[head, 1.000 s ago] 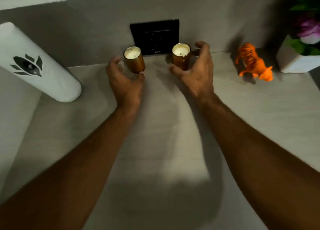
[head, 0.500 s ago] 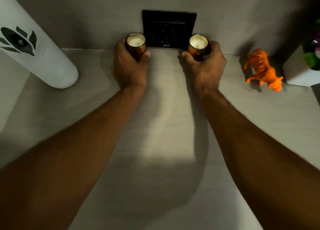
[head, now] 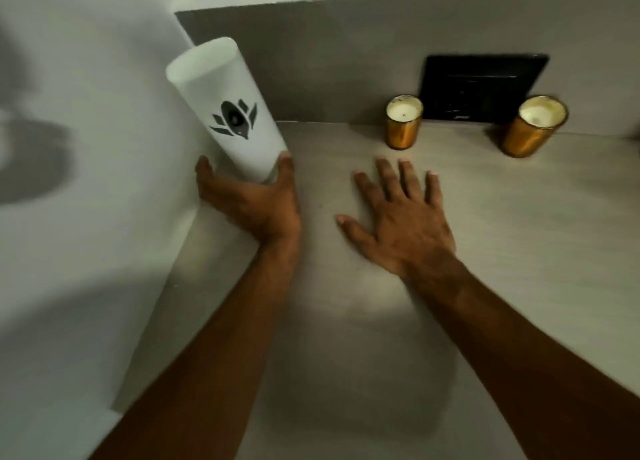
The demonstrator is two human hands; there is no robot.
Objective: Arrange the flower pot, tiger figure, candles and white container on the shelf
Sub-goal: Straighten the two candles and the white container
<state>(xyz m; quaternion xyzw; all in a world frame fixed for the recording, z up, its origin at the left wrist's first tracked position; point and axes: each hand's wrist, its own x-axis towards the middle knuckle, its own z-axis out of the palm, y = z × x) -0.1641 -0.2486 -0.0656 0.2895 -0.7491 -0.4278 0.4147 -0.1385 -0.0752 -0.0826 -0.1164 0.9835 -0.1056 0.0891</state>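
A tall white container with a black emblem stands in the shelf's left corner against the side wall. My left hand wraps around its base, thumb on the right side and fingers on the left. My right hand lies flat on the shelf, fingers spread, holding nothing. Two gold candles stand at the back wall: the left candle and the right candle, both free of my hands. The tiger figure and the flower pot are out of view.
A black switch plate is fixed to the grey back wall between the candles. A white side wall closes the shelf on the left.
Both hands have let go of the candles and moved left. My left hand now grips the white container's base; my right hand rests flat on the shelf. The view has swung left.
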